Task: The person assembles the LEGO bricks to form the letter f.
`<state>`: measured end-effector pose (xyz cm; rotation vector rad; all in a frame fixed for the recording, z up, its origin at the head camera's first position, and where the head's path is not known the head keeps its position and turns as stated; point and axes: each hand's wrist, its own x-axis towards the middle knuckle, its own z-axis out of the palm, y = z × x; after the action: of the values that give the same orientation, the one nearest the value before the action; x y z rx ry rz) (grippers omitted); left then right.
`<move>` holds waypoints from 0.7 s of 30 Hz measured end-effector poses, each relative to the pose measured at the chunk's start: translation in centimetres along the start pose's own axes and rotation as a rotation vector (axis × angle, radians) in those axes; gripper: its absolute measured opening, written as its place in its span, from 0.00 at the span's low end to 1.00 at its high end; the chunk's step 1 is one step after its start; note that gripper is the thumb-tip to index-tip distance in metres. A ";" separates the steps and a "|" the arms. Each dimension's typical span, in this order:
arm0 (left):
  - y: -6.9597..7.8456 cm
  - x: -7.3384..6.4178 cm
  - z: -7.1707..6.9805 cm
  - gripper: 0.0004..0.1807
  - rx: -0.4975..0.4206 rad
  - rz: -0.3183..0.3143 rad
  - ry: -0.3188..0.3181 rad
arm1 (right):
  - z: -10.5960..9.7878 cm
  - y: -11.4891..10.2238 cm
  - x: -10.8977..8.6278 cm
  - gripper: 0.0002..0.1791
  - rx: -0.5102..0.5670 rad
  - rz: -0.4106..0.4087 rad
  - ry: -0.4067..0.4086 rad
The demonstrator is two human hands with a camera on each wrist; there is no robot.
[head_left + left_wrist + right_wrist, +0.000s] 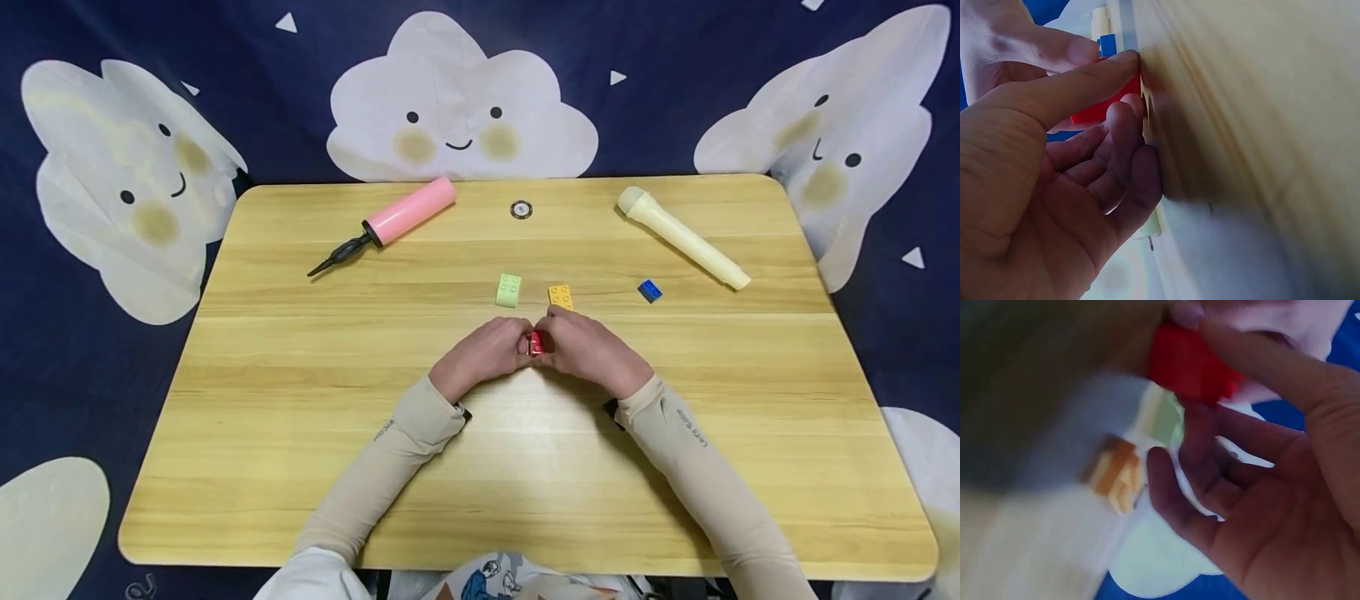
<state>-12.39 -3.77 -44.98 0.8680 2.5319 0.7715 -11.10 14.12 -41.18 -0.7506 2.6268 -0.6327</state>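
A small red toy building block is between both hands, low over the middle of the table. The left hand pinches it from one side; in the left wrist view its thumb lies along the red face, fingers curled beneath. From the other side, the right hand grips the same block between thumb and forefinger, its remaining fingers loosely bent in the right wrist view. Just beyond the hands lie a yellow block, partly covered by the right hand, and a light green block with a curved end.
A blue block lies to the right. Farther back on the wooden table are a pink hand pump with a black nozzle, a round black-and-white chip and a cream microphone-shaped object. A dark blue cloud-print cloth hangs behind.
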 end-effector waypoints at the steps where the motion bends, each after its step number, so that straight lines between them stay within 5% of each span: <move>1: 0.0 0.0 0.0 0.10 -0.002 0.002 -0.004 | -0.3 0.1 -0.1 0.23 0.003 0.023 -0.005; 5: 0.0 0.0 -0.1 0.09 0.008 0.004 -0.017 | -1.9 1.0 -0.4 0.35 -0.012 0.111 0.026; 10: 0.0 -0.1 -0.2 0.08 0.028 -0.002 -0.019 | -2.9 2.8 0.0 0.31 -0.092 0.186 0.134; 21: 0.0 -0.3 -0.1 0.13 0.023 0.017 -0.017 | -0.5 3.5 1.9 0.30 -0.233 0.257 0.168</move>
<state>-12.26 -4.02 -44.89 0.9006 2.5264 0.7388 -14.25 15.86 -42.87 -0.4228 2.9209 -0.3331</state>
